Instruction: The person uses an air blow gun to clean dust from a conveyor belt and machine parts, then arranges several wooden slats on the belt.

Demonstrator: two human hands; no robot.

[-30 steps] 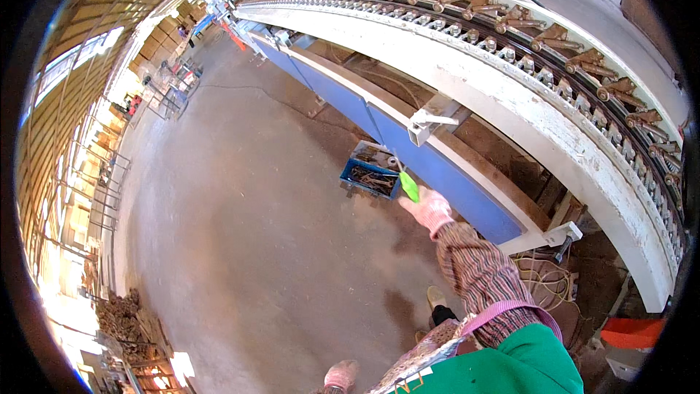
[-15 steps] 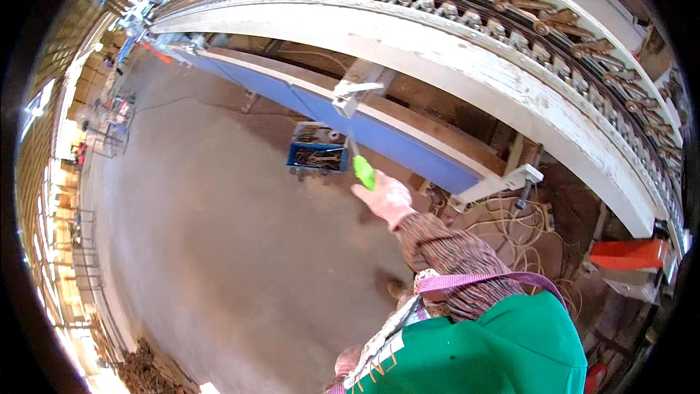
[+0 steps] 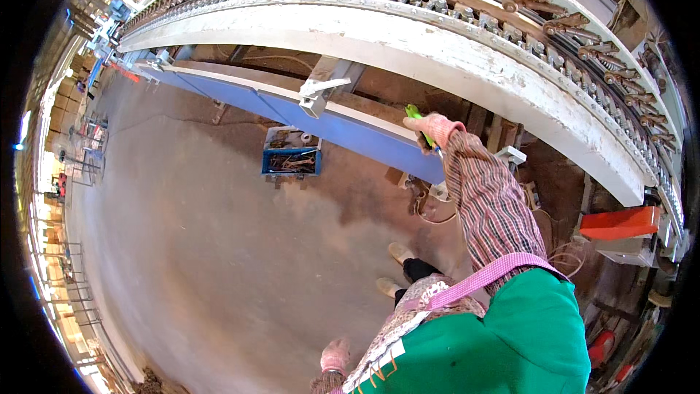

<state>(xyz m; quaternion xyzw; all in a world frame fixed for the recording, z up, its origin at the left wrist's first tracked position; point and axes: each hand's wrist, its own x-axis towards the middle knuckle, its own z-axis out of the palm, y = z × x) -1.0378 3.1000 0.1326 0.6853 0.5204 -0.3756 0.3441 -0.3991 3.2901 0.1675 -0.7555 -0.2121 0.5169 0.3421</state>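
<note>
In a pale pink glove, my right hand (image 3: 436, 129) is closed on a lime-green-handled tool (image 3: 413, 111), held above the machine's blue panel. Its green end sticks out past the fingers. The rest is mostly hidden by the hand, so its exact kind does not show. My right arm, in a striped sleeve, reaches forward. My left hand (image 3: 335, 354), also in a pink glove, hangs low by my side over the floor. Its fingers are too small and unclear to read. Close to the right hand runs a white beam (image 3: 408, 40) of the long machine.
Along the beam run rows of rusty metal clamps (image 3: 510, 0). A white bracket (image 3: 319, 95) juts from the blue panel (image 3: 350, 133). On the concrete floor (image 3: 219, 248) stands a blue crate (image 3: 292, 152) of metal tools. A red box-shaped part (image 3: 620, 223) is at right.
My right hand has moved right and farther forward with the green-handled tool, from near the crate to over the panel. The tool's blade no longer shows clearly. More of my left hand shows.
</note>
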